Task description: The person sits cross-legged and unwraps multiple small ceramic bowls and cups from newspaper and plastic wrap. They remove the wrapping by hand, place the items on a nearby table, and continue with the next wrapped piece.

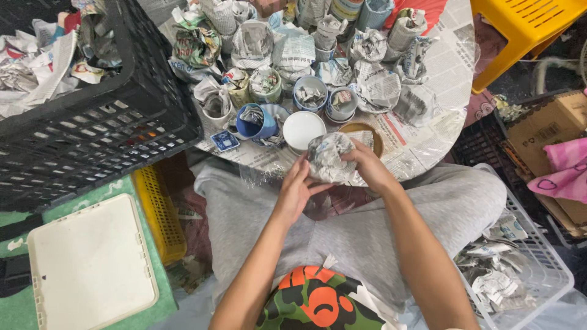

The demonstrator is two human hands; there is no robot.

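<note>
Newsprint covers the round surface (440, 67), which fills the upper middle of the head view and carries a crowd of cups and paper-wrapped bundles. A big black plastic crate (92, 131) stands at the left, tilted towards the surface and stuffed with crumpled newspaper. Grey trousers (452, 201) on the person's crossed legs span the middle, below the near edge of the surface. A white lid (92, 263) lies flat on the green mat at lower left, with a yellow basket (160, 214) just beside it. At lower right a white wire basket (538, 256) holds crushed paper scraps. A yellow stool (520, 30) stands at the upper right corner.

Both hands meet at the near edge of the surface around a newspaper-wrapped bundle (329, 156). The left hand (298, 192) has its fingers curled and pressed against the bundle's lower left side. The right hand (367, 165) cups the bundle from the right, fingers closed over the paper. Just behind the bundle sit a white bowl (302, 129) and a brown dish (365, 131), the dish partly hidden. A blue cup (257, 122) lies on its side to the left of the bowl, and a small blue-and-white square dish (225, 141) rests near the crate.
</note>
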